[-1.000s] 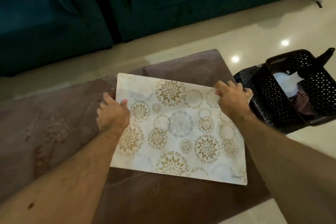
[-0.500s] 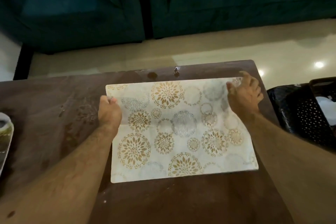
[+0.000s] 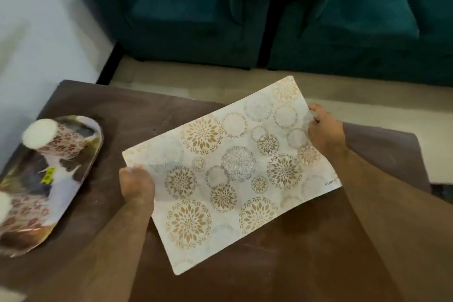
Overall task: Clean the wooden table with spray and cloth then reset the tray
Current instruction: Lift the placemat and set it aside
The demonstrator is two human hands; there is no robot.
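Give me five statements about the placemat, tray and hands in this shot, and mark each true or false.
1. Both hands hold the patterned placemat. True: the left hand grips its left edge, the right hand its right edge.
2. The tray sits at the table's right end. False: it is at the left end.
3. Two floral cups stand on the tray. True.
4. The placemat lies square to the wooden table. False: it is held at an angle.
5. The sofa is red. False: it is teal.

Bare forearms, no sleeves; hands (image 3: 137, 185) ungloved, no rings visible.
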